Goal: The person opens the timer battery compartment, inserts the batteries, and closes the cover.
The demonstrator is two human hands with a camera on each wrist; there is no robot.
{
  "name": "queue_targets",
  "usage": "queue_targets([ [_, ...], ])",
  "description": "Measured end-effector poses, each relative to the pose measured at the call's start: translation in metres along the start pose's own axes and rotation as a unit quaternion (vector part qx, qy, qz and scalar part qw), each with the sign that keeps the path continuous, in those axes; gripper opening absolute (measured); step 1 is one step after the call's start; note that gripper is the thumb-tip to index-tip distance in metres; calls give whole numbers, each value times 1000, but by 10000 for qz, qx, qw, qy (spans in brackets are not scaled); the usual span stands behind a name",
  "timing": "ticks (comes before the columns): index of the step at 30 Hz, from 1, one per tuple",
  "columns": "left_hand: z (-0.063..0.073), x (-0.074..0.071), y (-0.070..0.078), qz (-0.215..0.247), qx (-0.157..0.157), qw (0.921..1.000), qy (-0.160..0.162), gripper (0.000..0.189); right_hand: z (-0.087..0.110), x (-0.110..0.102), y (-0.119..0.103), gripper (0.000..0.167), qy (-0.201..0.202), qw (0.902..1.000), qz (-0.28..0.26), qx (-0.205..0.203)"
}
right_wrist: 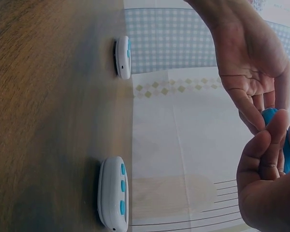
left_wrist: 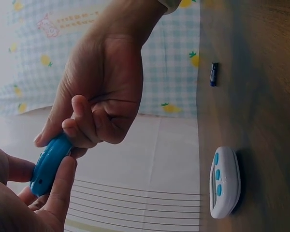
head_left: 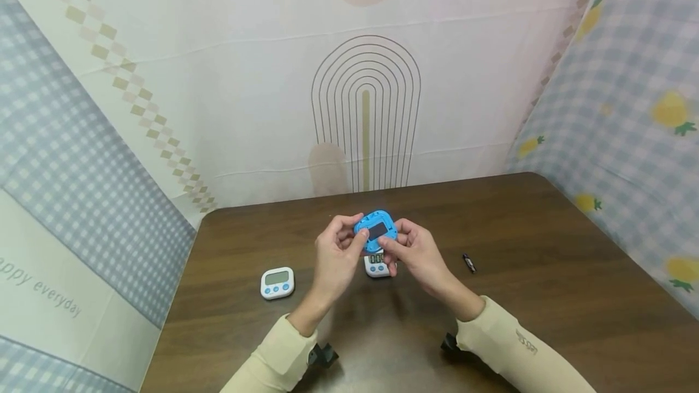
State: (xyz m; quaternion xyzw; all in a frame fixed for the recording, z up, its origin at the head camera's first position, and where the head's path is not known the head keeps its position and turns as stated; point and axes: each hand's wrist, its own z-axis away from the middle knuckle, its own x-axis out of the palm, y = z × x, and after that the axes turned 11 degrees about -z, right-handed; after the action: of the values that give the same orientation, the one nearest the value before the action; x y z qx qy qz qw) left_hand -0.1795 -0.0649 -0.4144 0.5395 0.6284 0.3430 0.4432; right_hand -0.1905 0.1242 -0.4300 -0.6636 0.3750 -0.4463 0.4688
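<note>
Both hands hold a blue rounded case with a dark rectangle on its face, raised over the table. My left hand pinches its left side between thumb and fingers. The right hand grips the lower right edge, thumb on the face. In the left wrist view the blue case appears edge-on, with a small hole in its side. Fingers cover most of it in the right wrist view. Below the hands lies a white digital timer with blue buttons, partly hidden; its display shows digits.
A second white timer, its screen without visible digits, lies left of the hands on the brown wooden table. A small dark battery lies to the right. Patterned cloths hang behind and at both sides.
</note>
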Motion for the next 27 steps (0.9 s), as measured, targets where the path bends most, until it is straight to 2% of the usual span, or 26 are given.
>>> queue_targets([
  [5,-4,-8,2,-303,146,9989,-323,31,-3,-1,3,23,7,9997,-45,247],
  [10,-7,-16,6,-651,317,9937,-859,55,-5,-2,1,27,60,9979,-385,514],
  [14,-8,-20,7,-1014,573,9877,-1044,74,-6,-3,-4,25,-199,9939,-888,626],
  [17,-10,-20,5,-1207,733,9837,-1110,79,-7,-3,-7,28,-425,9891,-1220,702],
  [23,-15,-21,1,-958,765,9849,-1225,75,-10,-4,-4,34,-762,9815,-1454,990],
  [27,-18,-24,-2,-929,820,9840,-1284,71,-11,-2,1,37,-867,9840,-1153,1045],
])
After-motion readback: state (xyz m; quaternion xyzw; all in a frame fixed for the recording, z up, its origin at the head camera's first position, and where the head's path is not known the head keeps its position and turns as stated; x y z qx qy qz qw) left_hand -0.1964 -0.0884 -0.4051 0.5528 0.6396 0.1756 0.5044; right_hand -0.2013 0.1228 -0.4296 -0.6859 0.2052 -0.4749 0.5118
